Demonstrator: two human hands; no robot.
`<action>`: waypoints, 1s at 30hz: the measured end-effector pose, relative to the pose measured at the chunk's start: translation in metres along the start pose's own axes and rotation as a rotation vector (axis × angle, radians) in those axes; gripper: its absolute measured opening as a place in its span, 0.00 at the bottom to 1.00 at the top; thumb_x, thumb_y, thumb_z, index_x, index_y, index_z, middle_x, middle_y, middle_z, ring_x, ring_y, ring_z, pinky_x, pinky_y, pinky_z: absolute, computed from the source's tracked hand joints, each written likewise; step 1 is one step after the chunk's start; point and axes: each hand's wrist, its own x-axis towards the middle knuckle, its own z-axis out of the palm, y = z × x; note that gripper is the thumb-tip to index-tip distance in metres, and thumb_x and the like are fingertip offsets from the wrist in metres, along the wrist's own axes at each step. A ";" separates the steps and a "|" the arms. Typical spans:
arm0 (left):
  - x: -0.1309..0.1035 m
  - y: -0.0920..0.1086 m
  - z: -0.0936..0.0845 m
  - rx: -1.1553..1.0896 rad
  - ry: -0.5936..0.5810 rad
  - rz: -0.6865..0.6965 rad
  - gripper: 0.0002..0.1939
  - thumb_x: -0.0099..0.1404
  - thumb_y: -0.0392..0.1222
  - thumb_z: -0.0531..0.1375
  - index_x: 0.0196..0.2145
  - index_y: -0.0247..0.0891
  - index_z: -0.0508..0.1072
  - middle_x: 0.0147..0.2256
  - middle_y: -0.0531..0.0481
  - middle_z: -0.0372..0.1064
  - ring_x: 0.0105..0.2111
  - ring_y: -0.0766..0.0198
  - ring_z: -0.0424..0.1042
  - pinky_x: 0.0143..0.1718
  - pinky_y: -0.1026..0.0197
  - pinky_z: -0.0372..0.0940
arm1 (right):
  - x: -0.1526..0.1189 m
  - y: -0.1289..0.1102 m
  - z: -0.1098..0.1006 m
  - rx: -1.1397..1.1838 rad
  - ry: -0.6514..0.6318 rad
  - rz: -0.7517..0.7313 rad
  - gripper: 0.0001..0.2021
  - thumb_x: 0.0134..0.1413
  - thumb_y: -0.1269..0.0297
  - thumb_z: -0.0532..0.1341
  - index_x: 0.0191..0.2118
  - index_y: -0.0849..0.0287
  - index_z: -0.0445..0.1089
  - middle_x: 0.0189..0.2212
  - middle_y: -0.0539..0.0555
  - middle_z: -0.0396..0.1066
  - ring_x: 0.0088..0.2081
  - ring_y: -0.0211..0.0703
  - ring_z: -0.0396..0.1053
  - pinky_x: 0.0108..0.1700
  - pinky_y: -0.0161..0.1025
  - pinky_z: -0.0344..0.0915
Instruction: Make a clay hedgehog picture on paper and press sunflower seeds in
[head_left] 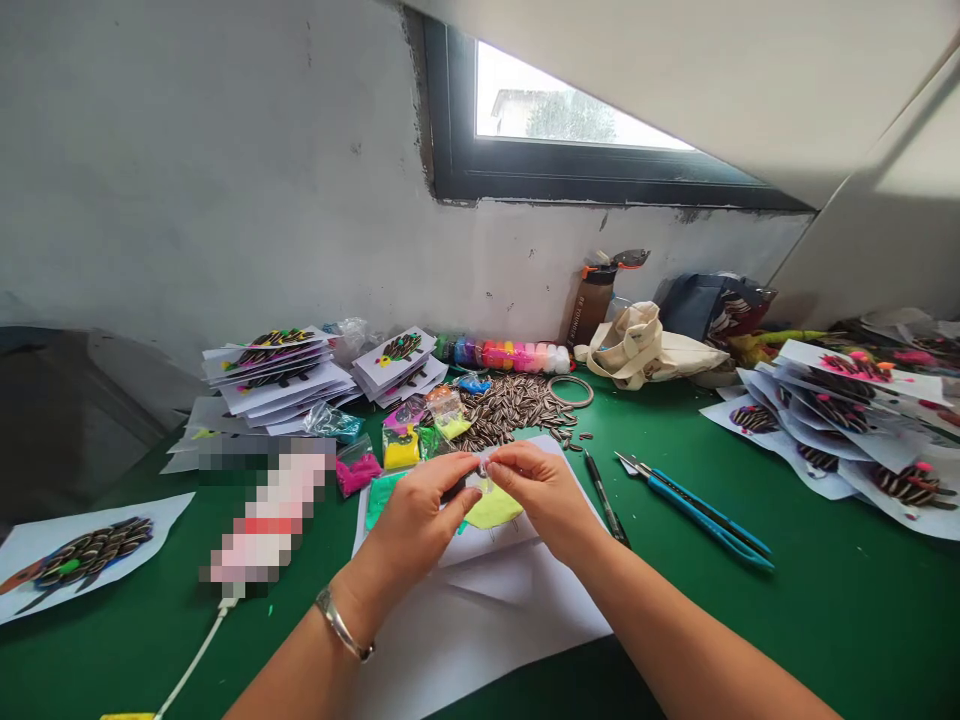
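The left hand (418,512) and right hand (551,497) pinch a small clear piece (487,477) above the paper (471,547). A yellow-green patch (496,511) already lies there; seeds (504,408) sit loose beyond, none visible on it

Bottle (592,305): brown translucent plastic, smooth.
Tote (637,345): cream cloth, matt, creased.
Bracelet (343,624): silver metal, polished.
Tweezers (705,518): blue-coated, glossy, smooth.
Sachets (358,466): clear plastic, wrinkled, shiny.
Seeds (499,405): striped husks, dry-looking.
Sheets (487,620): white paper, smooth.
Wall (225,170): matt, scuffed, roughened at the window edge.
Table (810,620): green, smooth, low sheen.
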 end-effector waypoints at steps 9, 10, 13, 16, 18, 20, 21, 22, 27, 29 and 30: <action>-0.004 0.001 0.013 0.064 0.034 0.200 0.12 0.63 0.33 0.56 0.43 0.38 0.75 0.44 0.44 0.75 0.46 0.57 0.74 0.50 0.52 0.69 | -0.005 0.002 0.000 0.226 -0.056 0.243 0.14 0.40 0.59 0.70 0.28 0.59 0.67 0.24 0.46 0.65 0.28 0.35 0.61 0.31 0.34 0.57; -0.005 0.002 0.013 0.071 0.042 0.218 0.12 0.64 0.33 0.55 0.43 0.38 0.75 0.44 0.43 0.75 0.46 0.57 0.73 0.50 0.52 0.69 | -0.006 0.002 0.000 0.251 -0.036 0.264 0.15 0.39 0.59 0.71 0.29 0.58 0.65 0.24 0.45 0.64 0.27 0.35 0.61 0.30 0.34 0.57; -0.006 0.006 0.011 0.095 0.063 0.234 0.12 0.66 0.33 0.54 0.43 0.37 0.74 0.45 0.42 0.74 0.47 0.57 0.72 0.50 0.52 0.69 | -0.006 0.002 -0.001 0.364 -0.038 0.375 0.20 0.38 0.61 0.71 0.37 0.54 0.63 0.25 0.43 0.64 0.26 0.34 0.62 0.30 0.34 0.59; -0.007 0.008 0.011 0.128 0.065 0.261 0.12 0.67 0.33 0.53 0.44 0.36 0.73 0.47 0.41 0.73 0.49 0.57 0.71 0.52 0.51 0.67 | -0.007 0.001 -0.003 0.415 -0.125 0.482 0.21 0.42 0.62 0.69 0.43 0.54 0.63 0.24 0.43 0.65 0.25 0.33 0.62 0.29 0.33 0.60; -0.007 0.010 0.011 0.143 0.057 0.284 0.12 0.68 0.33 0.53 0.45 0.36 0.72 0.47 0.41 0.72 0.50 0.57 0.70 0.54 0.50 0.66 | -0.007 0.000 -0.004 0.410 -0.174 0.511 0.18 0.43 0.65 0.68 0.41 0.56 0.64 0.22 0.44 0.65 0.24 0.32 0.61 0.29 0.33 0.59; -0.007 0.011 0.012 0.143 0.050 0.304 0.12 0.68 0.33 0.52 0.46 0.36 0.71 0.47 0.41 0.72 0.50 0.57 0.70 0.55 0.49 0.65 | -0.007 0.000 -0.005 0.410 -0.187 0.508 0.15 0.42 0.67 0.67 0.38 0.57 0.65 0.22 0.44 0.64 0.23 0.31 0.60 0.28 0.32 0.58; -0.007 0.012 0.012 0.138 0.042 0.308 0.13 0.68 0.33 0.52 0.47 0.36 0.71 0.47 0.42 0.72 0.50 0.57 0.69 0.55 0.49 0.65 | -0.007 0.001 -0.005 0.413 -0.183 0.499 0.15 0.42 0.67 0.67 0.37 0.58 0.65 0.22 0.44 0.64 0.23 0.31 0.60 0.28 0.32 0.57; -0.007 0.012 0.012 0.133 0.034 0.309 0.13 0.67 0.32 0.53 0.48 0.36 0.71 0.48 0.42 0.72 0.51 0.57 0.69 0.55 0.49 0.65 | -0.007 0.001 -0.004 0.416 -0.171 0.486 0.14 0.41 0.68 0.67 0.36 0.58 0.65 0.23 0.44 0.64 0.23 0.31 0.60 0.28 0.32 0.57; -0.008 0.012 0.014 0.158 0.018 0.318 0.17 0.65 0.32 0.54 0.51 0.37 0.69 0.50 0.41 0.71 0.53 0.54 0.68 0.56 0.45 0.64 | -0.007 0.002 0.001 0.398 -0.094 0.428 0.14 0.37 0.69 0.67 0.33 0.58 0.65 0.21 0.44 0.64 0.21 0.32 0.58 0.26 0.32 0.54; -0.008 0.010 0.014 0.175 0.019 0.314 0.18 0.65 0.32 0.55 0.52 0.37 0.68 0.51 0.41 0.70 0.54 0.53 0.67 0.56 0.44 0.63 | -0.007 0.001 0.001 0.372 -0.083 0.420 0.14 0.38 0.67 0.68 0.34 0.58 0.66 0.19 0.43 0.64 0.21 0.32 0.57 0.26 0.33 0.54; -0.008 0.009 0.015 0.172 0.025 0.309 0.18 0.65 0.32 0.55 0.53 0.36 0.68 0.51 0.41 0.70 0.54 0.53 0.67 0.56 0.44 0.63 | -0.007 0.000 0.001 0.365 -0.084 0.413 0.15 0.38 0.65 0.69 0.35 0.58 0.66 0.18 0.43 0.64 0.21 0.33 0.58 0.27 0.33 0.54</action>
